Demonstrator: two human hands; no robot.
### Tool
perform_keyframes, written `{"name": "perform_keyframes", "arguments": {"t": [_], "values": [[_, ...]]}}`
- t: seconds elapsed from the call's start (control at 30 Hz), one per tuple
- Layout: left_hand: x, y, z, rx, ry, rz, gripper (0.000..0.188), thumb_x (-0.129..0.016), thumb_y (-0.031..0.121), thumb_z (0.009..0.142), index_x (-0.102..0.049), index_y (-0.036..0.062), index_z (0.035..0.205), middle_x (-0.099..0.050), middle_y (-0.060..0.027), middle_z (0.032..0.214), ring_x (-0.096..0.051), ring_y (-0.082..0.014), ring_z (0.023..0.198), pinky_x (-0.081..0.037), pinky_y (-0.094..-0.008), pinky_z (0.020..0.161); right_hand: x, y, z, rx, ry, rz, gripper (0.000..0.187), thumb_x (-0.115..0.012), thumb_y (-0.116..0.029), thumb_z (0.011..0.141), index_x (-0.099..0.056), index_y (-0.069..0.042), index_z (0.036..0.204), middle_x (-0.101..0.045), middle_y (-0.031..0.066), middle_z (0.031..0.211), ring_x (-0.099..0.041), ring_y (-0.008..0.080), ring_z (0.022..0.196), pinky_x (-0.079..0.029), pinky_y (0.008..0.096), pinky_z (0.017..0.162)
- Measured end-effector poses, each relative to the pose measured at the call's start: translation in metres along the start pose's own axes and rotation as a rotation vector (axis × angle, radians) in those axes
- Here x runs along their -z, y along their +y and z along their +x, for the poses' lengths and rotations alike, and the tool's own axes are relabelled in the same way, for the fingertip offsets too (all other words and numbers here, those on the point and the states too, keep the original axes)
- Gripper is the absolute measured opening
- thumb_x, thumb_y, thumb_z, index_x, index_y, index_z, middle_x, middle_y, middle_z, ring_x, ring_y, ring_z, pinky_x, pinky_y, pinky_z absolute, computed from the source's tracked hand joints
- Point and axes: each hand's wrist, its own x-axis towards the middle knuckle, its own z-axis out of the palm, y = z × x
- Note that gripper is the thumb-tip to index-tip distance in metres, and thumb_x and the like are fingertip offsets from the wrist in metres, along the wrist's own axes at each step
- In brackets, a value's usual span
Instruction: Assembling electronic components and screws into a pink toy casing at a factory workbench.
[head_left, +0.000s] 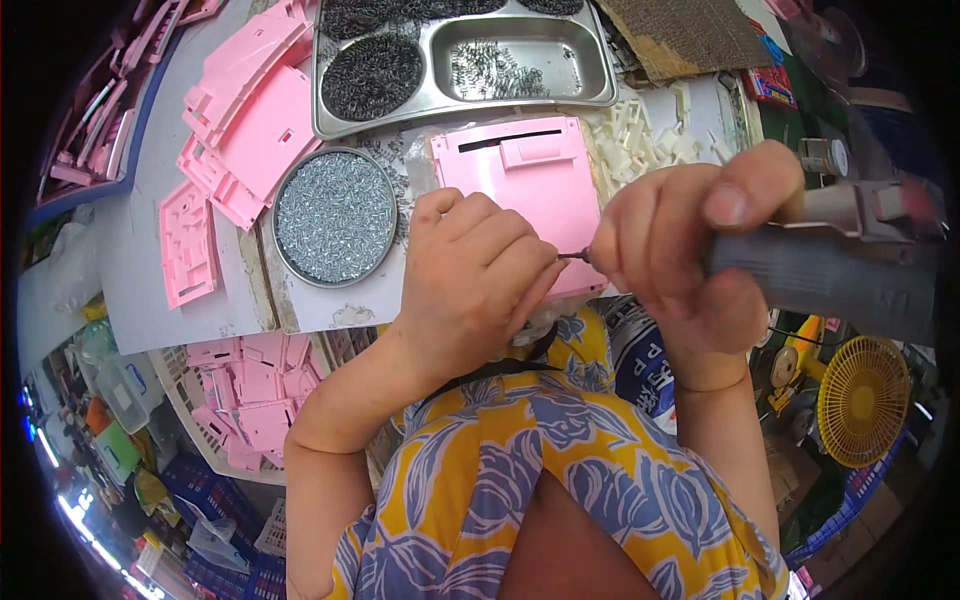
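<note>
My right hand (690, 240) is wrapped round a grey electric screwdriver (830, 275), its thin bit pointing left. At the bit's tip, the fingers of my left hand (475, 275) are pinched together; whatever they hold there is too small to make out. Beneath both hands lies a pink plastic housing (530, 190) with a dark slot along its far edge and a raised block. Left of it stands a round tin (276, 235) full of small silvery screws (335, 215).
A metal tray (520, 106) at the back holds dark coil springs (372, 78). White plastic pieces (650, 135) are heaped right of the housing. Pink panels (260, 130) lie at the left. Below the table edge are a basket (180, 390) of pink parts and a yellow fan (863, 400).
</note>
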Motion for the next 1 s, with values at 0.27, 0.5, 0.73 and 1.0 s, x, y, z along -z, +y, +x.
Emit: {"name": "perform_keyframes", "arguments": {"t": [0.27, 0.5, 0.73, 1.0], "values": [[-0.005, 0.005, 0.003, 0.016, -0.007, -0.051, 0.012, -0.077, 0.013, 0.078, -0.068, 0.0129, 0.085, -0.06, -0.0001, 0.08, -0.056, -0.0202, 0.076, -0.037, -0.0367, 0.081, 0.004, -0.015, -0.005, 0.038, -0.004, -0.001, 0.031, -0.07, -0.033, 0.098, -0.05, -0.019, 0.117, -0.049, -0.0045, 0.062, -0.046, 0.0099, 0.051, -0.04, 0.0268, 0.051], [-0.012, 0.004, -0.002, 0.029, -0.069, -0.173, 0.012, -0.075, 0.011, 0.08, -0.068, 0.0089, 0.089, -0.062, -0.0042, 0.083, -0.058, -0.025, 0.077, -0.043, -0.0397, 0.075, 0.003, -0.012, -0.013, -0.037, 0.089, -0.01, 0.033, -0.075, -0.03, 0.094, -0.047, -0.017, 0.108, -0.047, -0.0041, 0.059, -0.046, 0.0099, 0.05, -0.039, 0.0267, 0.05], [-0.041, 0.003, -0.014, 0.09, -0.082, -0.187, 0.014, -0.072, 0.008, 0.081, -0.059, 0.0046, 0.082, -0.054, -0.011, 0.078, -0.054, -0.0315, 0.075, -0.047, -0.0418, 0.067, 0.019, -0.006, -0.054, -0.076, 0.143, -0.019, 0.035, -0.077, -0.028, 0.092, -0.048, -0.014, 0.107, -0.048, -0.0026, 0.059, -0.046, 0.0111, 0.049, -0.039, 0.0271, 0.047], [-0.029, -0.006, -0.007, 0.042, -0.234, -0.198, 0.021, -0.071, 0.009, 0.081, -0.054, 0.006, 0.071, -0.051, -0.0095, 0.076, -0.053, -0.03, 0.073, -0.045, -0.0408, 0.065, 0.02, 0.006, -0.069, -0.073, 0.138, -0.089, 0.032, -0.078, -0.024, 0.091, -0.05, -0.012, 0.102, -0.051, -0.0002, 0.059, -0.049, 0.0133, 0.049, -0.043, 0.0297, 0.048]]}}
